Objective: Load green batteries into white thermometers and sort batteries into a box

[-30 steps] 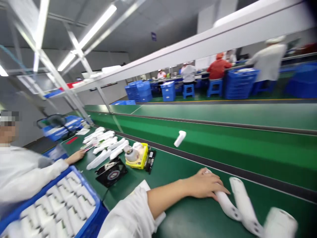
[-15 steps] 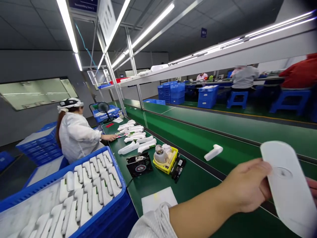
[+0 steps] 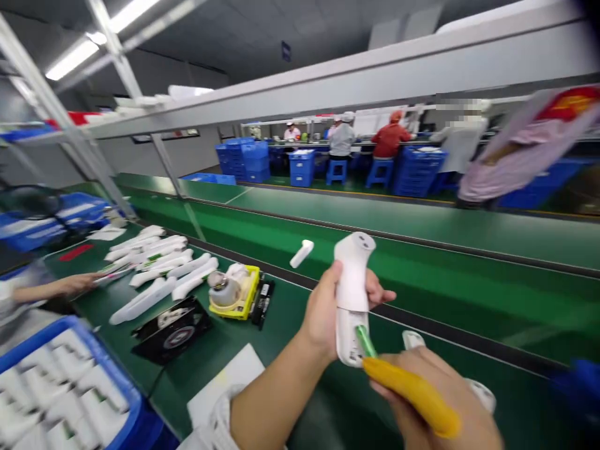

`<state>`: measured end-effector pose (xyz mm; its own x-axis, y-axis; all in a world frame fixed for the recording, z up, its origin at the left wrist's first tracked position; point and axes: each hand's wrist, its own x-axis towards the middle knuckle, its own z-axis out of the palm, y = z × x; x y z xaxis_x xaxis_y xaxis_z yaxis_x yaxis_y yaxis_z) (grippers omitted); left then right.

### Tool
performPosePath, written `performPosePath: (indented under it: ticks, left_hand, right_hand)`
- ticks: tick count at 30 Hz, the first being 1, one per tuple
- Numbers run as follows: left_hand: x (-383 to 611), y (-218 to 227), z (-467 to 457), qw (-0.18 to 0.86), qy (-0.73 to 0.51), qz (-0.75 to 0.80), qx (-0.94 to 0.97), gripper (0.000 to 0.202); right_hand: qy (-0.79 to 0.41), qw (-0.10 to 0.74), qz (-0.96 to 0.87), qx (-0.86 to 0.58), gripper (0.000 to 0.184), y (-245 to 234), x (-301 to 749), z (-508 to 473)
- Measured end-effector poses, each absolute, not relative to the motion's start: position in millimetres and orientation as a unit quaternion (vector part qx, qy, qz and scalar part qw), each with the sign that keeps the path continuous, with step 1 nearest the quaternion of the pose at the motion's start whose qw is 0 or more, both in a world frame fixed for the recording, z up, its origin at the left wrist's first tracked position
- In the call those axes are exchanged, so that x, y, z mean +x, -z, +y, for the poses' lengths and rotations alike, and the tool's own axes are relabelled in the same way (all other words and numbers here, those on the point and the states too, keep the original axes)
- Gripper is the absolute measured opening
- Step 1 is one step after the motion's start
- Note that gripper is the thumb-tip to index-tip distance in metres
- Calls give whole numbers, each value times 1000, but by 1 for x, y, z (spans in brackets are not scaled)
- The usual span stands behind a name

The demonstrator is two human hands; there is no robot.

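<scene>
My left hand (image 3: 323, 309) is closed around a white handheld thermometer (image 3: 354, 275), held upright with its head at the top. The lower handle is uncovered, showing an open compartment with a slim green piece (image 3: 364, 340) in it. At the compartment, my right hand (image 3: 435, 394) is closed with fingers bent. A yellow sleeve (image 3: 412, 390), apparently on one of its fingers, reaches to the handle's lower end. Whatever else the right fingers hold is hidden. White rounded parts (image 3: 413, 339) show behind that hand.
Another white thermometer (image 3: 301, 254) lies on the green belt. To the left are a yellow basket (image 3: 253, 294) with a bottle, a black box (image 3: 173, 331), several white thermometers (image 3: 187, 275), a co-worker's hand (image 3: 77, 284) and a filled blue crate (image 3: 117, 375). A white sheet (image 3: 225, 384) lies in front.
My view has swung right. The white object in my left hand, earlier seen as a flat rounded face at the right edge, is now upright, compartment visible. My right hand has come to its lower end.
</scene>
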<state>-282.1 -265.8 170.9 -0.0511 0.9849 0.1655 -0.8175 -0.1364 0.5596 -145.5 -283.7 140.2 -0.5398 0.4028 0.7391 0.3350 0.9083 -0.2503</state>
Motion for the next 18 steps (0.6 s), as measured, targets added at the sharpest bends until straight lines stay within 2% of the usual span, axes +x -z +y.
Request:
performPosePath:
  ticks: [4, 6, 11, 18]
  left_hand:
    - [-279, -175, -276, 636, -702, 139, 288, 45]
    - [-278, -174, -279, 634, -697, 129, 310, 46]
    - [-277, -170, -280, 647, -668, 94, 356, 48]
    - [-282, -169, -270, 597, -739, 167, 264, 46]
  right_hand:
    - [-12, 457, -858, -233, 22, -150, -158, -293]
    - [-87, 457, -837, -287, 13, -146, -159, -294]
    - [-388, 391, -768, -327, 18, -134, -155, -290]
    - [-525, 445, -666, -288, 12, -149, -143, -272]
